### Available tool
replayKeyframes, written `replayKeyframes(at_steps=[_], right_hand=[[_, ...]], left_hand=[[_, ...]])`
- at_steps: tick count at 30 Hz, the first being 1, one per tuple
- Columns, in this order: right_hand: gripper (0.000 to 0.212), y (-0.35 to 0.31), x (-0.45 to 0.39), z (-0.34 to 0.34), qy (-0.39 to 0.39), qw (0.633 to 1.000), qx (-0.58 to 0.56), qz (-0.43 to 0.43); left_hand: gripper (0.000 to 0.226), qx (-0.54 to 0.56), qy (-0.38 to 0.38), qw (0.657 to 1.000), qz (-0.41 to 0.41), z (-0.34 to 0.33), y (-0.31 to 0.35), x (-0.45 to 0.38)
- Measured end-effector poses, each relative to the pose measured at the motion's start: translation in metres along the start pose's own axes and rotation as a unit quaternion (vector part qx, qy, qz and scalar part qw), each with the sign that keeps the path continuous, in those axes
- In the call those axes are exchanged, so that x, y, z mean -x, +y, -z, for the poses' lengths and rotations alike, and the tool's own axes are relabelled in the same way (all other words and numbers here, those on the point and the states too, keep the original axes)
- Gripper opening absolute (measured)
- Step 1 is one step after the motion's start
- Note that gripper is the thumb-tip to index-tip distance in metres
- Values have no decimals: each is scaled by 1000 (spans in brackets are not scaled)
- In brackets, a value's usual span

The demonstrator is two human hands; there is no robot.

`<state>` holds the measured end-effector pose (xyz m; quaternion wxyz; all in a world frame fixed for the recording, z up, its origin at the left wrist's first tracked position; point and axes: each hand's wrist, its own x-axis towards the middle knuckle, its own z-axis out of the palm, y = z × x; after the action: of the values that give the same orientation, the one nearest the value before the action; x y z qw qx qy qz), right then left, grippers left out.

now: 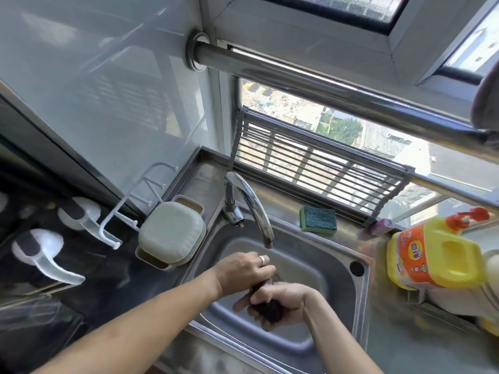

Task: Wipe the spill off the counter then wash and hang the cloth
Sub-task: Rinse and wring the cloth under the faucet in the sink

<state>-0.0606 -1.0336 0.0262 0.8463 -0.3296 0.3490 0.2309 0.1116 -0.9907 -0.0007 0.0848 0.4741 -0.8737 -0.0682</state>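
Dark cloth (266, 306) is wrung between our left hand (247, 268) and right hand (280, 299), both gripping it over the sink (337, 287); loosening either could drop it.

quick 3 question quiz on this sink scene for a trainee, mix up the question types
1. True or false: both hands hold the dark cloth over the sink.
2. Where does the green sponge lie?
A. in the sink basin
B. on the ledge behind the sink
C. on top of the detergent bottle
3. Fill in: the ring sits on a finger of the ___ hand.

Key
1. True: the left hand and right hand both grip the cloth, below the faucet spout.
2. B, left of the yellow detergent bottle.
3. left
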Motion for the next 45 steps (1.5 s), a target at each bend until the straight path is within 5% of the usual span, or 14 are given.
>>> replayKeyframes(at_steps=[6,12,16,27,31,36,40,42,43,45], right_hand=[[13,-18,-18,-3,132,967,185,-119],[12,-15,-37,-2,332,825,451,-77],[37,-3,-46,2,406,744,528,-53],[26,-19,-29,12,435,604,667,30],[29,-25,-22,19,443,538,713,75],[21,-19,-16,28,458,504,718,141],[23,-7,-21,34,509,465,681,247],[25,-5,-23,35,525,458,658,287],[29,-2,-25,38,527,460,648,301],[33,4,-29,44,509,501,627,310]], left_hand=[[12,-80,-177,976,95,-6,1,1],[26,-1,-294,926,237,9,17,-16],[27,17,-305,916,259,9,22,-14],[14,253,-245,844,404,11,18,-23],[17,402,-203,782,431,15,20,-23],[9,559,-213,684,418,26,20,-18],[32,689,-313,513,406,32,11,-15],[50,727,-305,467,402,29,10,-12],[55,730,-289,475,398,25,11,-11],[51,689,-234,567,385,18,13,-8]])
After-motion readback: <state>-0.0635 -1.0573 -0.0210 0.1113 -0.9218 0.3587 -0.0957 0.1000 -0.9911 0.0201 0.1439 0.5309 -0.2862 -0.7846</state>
